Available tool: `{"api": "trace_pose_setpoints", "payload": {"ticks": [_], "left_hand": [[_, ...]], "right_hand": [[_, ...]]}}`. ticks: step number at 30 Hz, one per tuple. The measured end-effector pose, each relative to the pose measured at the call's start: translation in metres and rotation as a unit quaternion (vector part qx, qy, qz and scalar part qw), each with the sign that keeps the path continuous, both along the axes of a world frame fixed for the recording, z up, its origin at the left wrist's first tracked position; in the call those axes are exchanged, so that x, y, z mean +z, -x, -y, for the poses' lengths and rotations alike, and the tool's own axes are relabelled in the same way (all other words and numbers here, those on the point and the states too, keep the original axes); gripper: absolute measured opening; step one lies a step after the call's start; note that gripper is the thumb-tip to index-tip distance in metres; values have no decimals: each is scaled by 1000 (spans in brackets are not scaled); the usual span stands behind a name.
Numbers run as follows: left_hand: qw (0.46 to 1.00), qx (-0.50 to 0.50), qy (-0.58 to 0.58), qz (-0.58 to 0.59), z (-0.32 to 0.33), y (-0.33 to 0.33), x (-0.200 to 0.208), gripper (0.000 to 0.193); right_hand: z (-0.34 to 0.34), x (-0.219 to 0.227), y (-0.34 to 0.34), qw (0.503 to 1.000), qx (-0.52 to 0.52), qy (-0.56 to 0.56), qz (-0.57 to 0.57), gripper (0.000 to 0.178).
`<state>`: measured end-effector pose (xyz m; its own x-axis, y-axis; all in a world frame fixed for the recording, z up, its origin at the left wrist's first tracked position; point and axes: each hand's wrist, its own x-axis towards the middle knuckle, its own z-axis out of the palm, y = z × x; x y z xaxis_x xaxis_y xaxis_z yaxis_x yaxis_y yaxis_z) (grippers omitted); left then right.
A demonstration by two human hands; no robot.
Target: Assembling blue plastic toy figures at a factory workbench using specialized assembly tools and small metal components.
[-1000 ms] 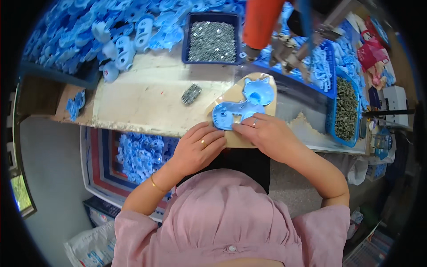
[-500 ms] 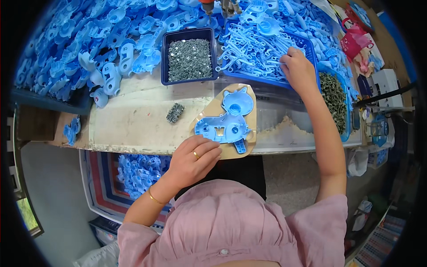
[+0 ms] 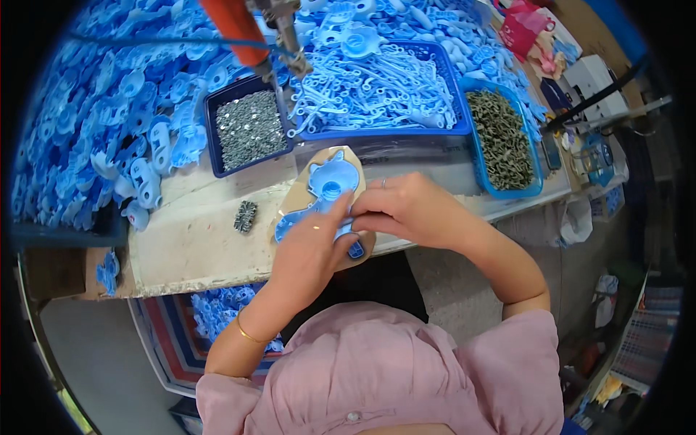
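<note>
A light-blue plastic shell (image 3: 335,176) with a round cup at its top lies on a tan board (image 3: 294,191) near the table's front edge. My left hand (image 3: 308,250) is over the shell's lower half, fingers and thumb closed against it. Just to the right, my right hand (image 3: 409,210) has its fingers curled in a pinch at the shell's edge. What those fingers hold is hidden. Both hands cover much of the shell's lower part. Left of the board sits a small clump of metal pieces (image 3: 245,216).
Behind the board stand a dark tray (image 3: 213,141) of small metal pieces and a blue basket (image 3: 462,129) of thin blue parts. A light-blue tray (image 3: 536,163) holds metal pieces. An orange-bodied tool (image 3: 235,29) hangs above. Blue shells (image 3: 80,130) pile up left.
My right hand has come from the basket of thin blue parts to the shell. My left hand has moved up onto the shell. The whole view has shifted and turned.
</note>
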<state>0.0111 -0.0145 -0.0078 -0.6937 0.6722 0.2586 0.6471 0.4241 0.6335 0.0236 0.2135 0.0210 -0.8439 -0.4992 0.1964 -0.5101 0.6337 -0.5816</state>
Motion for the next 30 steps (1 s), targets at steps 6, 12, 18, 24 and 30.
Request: {"api": "trace_pose_setpoints", "payload": {"ticks": [6, 12, 18, 24, 30], "left_hand": [[999, -38, -29, 17, 1, -2, -7, 34], [995, -25, -75, 66, -6, -8, -8, 26], [996, -28, -67, 55, -5, -11, -8, 25], [993, -1, -85, 85, 5, -7, -13, 22], [944, 59, -143, 293, 9, 2, -4, 17]], "right_hand": [[-117, -3, 10, 922, -353, 102, 122, 18], [-231, -51, 31, 887, -451, -69, -67, 26], [-226, -70, 45, 865, -460, -190, -69, 28], [-241, -56, 30, 860, -505, -64, -43, 25], [-151, -5, 23, 892, -413, 172, 59, 22]]}}
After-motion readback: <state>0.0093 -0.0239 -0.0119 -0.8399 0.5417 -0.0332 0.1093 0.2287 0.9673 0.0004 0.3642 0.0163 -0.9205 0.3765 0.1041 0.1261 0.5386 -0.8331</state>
